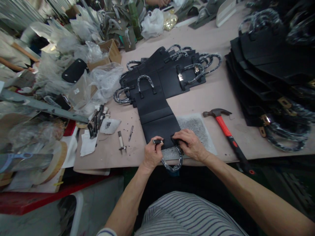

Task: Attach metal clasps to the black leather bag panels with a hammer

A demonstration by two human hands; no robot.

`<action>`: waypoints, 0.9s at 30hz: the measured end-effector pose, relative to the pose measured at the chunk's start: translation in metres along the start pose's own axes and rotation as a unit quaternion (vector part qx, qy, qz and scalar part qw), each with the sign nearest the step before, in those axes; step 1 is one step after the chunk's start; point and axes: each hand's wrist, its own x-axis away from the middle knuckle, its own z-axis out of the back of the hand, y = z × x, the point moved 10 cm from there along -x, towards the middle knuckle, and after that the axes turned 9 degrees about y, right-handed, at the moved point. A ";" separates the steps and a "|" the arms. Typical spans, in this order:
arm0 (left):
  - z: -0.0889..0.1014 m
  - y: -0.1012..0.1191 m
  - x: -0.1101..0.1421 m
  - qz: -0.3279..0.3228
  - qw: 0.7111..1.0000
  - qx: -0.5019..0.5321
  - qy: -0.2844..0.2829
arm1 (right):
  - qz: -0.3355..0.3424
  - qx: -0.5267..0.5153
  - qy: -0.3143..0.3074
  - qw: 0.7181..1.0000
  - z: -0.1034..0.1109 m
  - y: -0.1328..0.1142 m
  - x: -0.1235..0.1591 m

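- Left grip (152,154) clamps small dark piece (157,141).
- Right grip (193,145) at black panel's (159,129) wrapped handle (173,169); cannot tell if closed.
- 1 hammer (225,127) lies on tabletop (197,104).

Grey shirt (192,216), thin dark stripes, bare forearms (134,193), possibly dark trousers (194,181)

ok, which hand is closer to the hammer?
Right. The right hand is at the black panel's near edge, left of the hammer; the left hand is farther left along that edge.
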 end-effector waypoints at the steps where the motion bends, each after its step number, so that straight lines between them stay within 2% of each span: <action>1: -0.002 0.001 -0.001 -0.005 1.000 -0.001 -0.003 | 0.001 0.000 0.000 1.000 0.000 0.000 0.000; 7: -0.007 0.001 -0.002 0.004 1.000 0.007 -0.003 | 0.017 0.003 -0.005 1.000 -0.004 0.002 0.004; 10: -0.005 -0.001 -0.001 0.011 1.000 0.014 0.004 | 0.026 0.005 0.018 0.999 0.001 -0.004 0.005; 13: -0.006 0.000 -0.001 0.003 1.000 0.013 -0.004 | 0.014 0.051 0.076 0.996 0.025 -0.004 0.005; 16: -0.006 0.000 -0.001 -0.004 1.000 0.010 -0.011 | -0.017 0.163 0.131 0.978 0.068 0.011 0.013; 19: -0.007 -0.002 -0.001 0.003 1.000 0.011 -0.018 | -0.086 0.310 0.140 0.936 0.113 0.044 0.037; 22: -0.007 -0.004 0.000 0.008 1.000 0.022 -0.016 | -0.197 0.411 0.059 0.888 0.137 0.090 0.069; 25: -0.008 -0.004 0.001 0.002 0.999 0.028 -0.019 | -0.305 0.401 0.002 0.864 0.145 0.119 0.093; 27: -0.009 -0.003 0.001 -0.002 0.999 0.024 -0.023 | -0.424 0.305 0.013 0.852 0.148 0.132 0.105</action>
